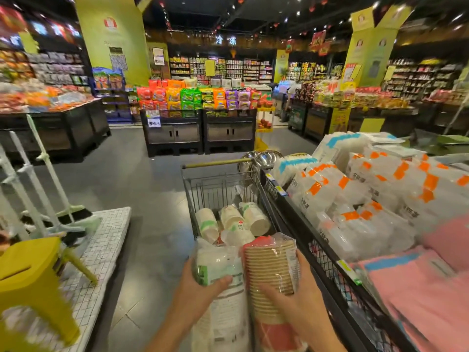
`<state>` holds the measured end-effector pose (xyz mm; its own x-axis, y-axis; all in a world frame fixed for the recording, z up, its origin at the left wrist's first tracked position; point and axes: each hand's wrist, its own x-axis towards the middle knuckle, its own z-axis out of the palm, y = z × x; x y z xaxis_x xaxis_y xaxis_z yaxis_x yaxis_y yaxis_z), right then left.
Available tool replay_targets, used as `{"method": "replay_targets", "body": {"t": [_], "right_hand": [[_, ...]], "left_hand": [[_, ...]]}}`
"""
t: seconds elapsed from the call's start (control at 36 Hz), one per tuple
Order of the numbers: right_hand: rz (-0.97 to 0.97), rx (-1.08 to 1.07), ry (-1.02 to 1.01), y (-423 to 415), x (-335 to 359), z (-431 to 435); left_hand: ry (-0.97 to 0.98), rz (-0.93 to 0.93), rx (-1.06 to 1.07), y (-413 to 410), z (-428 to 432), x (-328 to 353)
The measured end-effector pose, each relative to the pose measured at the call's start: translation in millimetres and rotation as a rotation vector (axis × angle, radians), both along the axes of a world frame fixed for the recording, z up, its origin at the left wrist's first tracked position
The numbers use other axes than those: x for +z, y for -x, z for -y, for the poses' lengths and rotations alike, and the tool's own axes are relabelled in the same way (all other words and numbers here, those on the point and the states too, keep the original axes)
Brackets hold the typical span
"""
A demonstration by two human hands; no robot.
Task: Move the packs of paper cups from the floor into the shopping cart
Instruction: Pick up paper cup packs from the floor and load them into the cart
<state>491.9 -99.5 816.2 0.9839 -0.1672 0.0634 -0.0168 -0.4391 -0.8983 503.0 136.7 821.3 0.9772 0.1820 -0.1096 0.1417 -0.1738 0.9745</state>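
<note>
My left hand (195, 288) grips a long white pack of paper cups (220, 265) with green print. Beside it, my right hand (297, 298) holds a brown ribbed pack of paper cups (271, 265) with a red end. Both packs are held upright, side by side, just in front of the near end of the wire shopping cart (200, 189). Several white packs of cups (253, 218) lie in the cart's basket. The floor near my feet is hidden by my arms and the packs.
A black wire display bin (327, 257) full of plastic-wrapped cups and pink packs runs along the cart's right side, close to it. A yellow stool (33, 280) and a white grid platform (101, 252) with brooms stand at the left. Grey floor lies between them.
</note>
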Motion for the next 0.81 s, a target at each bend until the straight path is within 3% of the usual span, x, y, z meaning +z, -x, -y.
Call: {"method": "replay_targets", "body": {"t": [0.44, 0.64, 0.81], "right_hand": [[-0.042, 0.172, 0.001, -221.1, -19.9, 85.1], [-0.088, 0.239, 0.010, -287.5, -36.1, 87.4], [-0.229, 0.158, 0.067, -357.9, -70.6, 87.8]], "left_hand": [[-0.040, -0.073, 0.166, -179.2, 94.2, -0.7], [-0.072, -0.204, 0.214, -249.2, 86.1, -31.2], [-0.090, -0.331, 0.281, -323.0, 50.6, -72.7]]}}
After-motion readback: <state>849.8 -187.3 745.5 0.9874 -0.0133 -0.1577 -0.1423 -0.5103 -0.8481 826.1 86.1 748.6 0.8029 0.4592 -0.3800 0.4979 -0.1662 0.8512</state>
